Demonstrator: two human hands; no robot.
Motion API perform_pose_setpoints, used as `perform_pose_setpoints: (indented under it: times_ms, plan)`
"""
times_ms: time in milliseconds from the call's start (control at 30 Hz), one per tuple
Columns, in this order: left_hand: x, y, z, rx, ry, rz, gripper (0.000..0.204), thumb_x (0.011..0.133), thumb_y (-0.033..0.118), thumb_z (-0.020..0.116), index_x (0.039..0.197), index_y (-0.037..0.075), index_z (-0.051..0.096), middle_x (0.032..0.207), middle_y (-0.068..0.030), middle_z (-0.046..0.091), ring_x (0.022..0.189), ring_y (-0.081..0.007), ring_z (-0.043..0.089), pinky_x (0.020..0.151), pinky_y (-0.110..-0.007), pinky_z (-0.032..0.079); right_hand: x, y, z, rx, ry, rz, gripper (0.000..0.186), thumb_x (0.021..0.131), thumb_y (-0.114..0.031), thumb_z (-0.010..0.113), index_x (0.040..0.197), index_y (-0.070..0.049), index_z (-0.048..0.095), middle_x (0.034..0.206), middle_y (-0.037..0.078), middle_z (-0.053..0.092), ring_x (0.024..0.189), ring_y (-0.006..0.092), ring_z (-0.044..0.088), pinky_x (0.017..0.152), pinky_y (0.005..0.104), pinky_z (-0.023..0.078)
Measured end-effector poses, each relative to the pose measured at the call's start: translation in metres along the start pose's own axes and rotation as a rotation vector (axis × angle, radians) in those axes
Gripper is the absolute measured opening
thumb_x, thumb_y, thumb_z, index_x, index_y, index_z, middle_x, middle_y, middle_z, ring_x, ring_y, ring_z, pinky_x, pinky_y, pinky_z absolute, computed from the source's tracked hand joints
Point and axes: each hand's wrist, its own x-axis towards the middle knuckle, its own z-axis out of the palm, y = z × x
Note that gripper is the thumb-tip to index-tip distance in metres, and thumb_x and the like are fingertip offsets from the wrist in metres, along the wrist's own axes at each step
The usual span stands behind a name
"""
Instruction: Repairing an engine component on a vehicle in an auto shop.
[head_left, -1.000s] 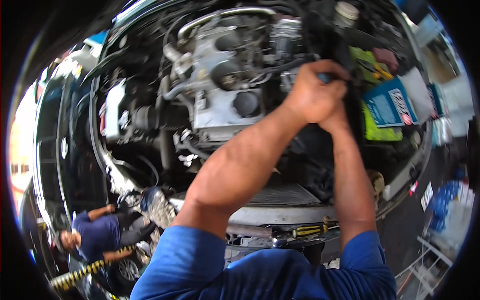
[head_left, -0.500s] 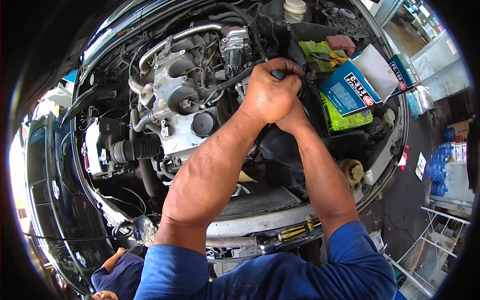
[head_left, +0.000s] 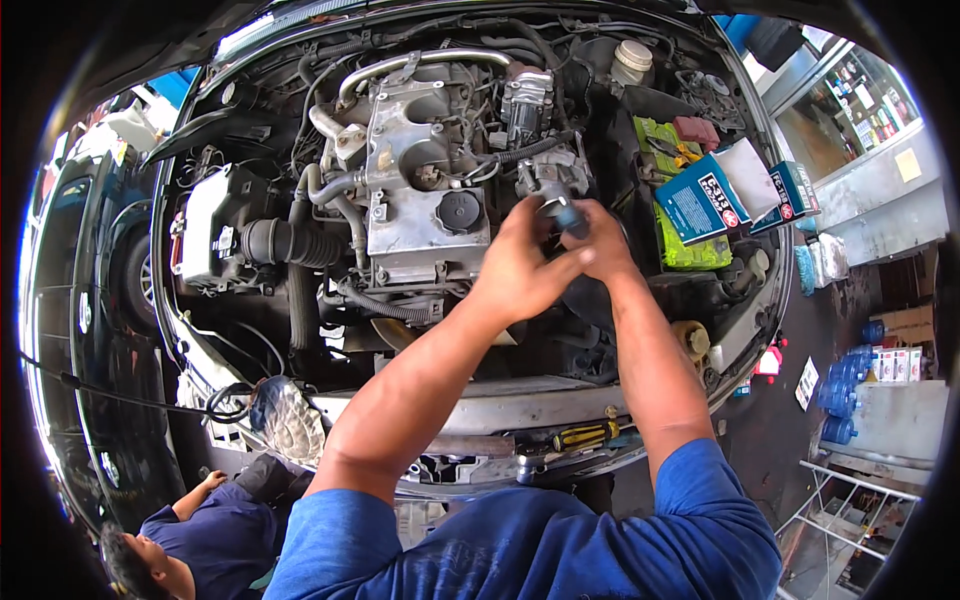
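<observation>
My right hand (head_left: 606,243) is closed round a short, dark blue-grey cylindrical part (head_left: 572,219) over the right side of the engine. Beside it, my left hand (head_left: 522,262) has its thumb stretched toward the right hand. Its fingers, smeared by motion, curl close to a small shiny metal piece by the dark part; their grip cannot be made out. Just left of my hands is the grey engine cover (head_left: 415,240) with a round black oil cap (head_left: 460,211). Behind them are metal fittings (head_left: 548,172) and a black corrugated hose.
Blue-and-white boxes (head_left: 700,205) and pliers (head_left: 683,152) rest on a yellow-green battery cover (head_left: 697,254) at right. A yellow-handled screwdriver (head_left: 586,435) lies along the front edge. Another person (head_left: 215,530) is at lower left, near a dark car (head_left: 75,350).
My clasped hands have come apart somewhat and moved nearer to me, exposing more of the dark part. The view has shifted, so the engine appears farther right and more of the other person shows.
</observation>
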Motion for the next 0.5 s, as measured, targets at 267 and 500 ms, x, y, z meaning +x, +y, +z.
perform_pose_setpoints:
  times_ms: [267,500]
  plan:
    - [-0.070,-0.038,-0.064,0.191,0.095,-0.194,0.053,0.079,0.027,0.076,0.117,-0.005,0.057,0.099,-0.0205,0.063,0.091,-0.0319,0.064,0.080,-0.040,0.052,0.007,-0.052,0.025,-0.476,0.004,0.080,0.059,0.074,-0.026,0.077,0.117,0.000,0.046,0.090,0.027,0.067,0.089,0.0442,0.065,0.080,0.0493,0.053]
    - [-0.069,-0.051,-0.067,0.193,0.076,-0.262,0.054,0.081,0.024,0.075,0.122,-0.005,0.055,0.101,-0.0185,0.064,0.092,-0.0262,0.064,0.083,-0.036,0.051,0.013,-0.054,0.038,-0.664,0.006,0.050,0.057,0.075,-0.026,0.075,0.117,0.000,0.046,0.089,0.027,0.067,0.088,0.0444,0.065,0.078,0.0512,0.052]
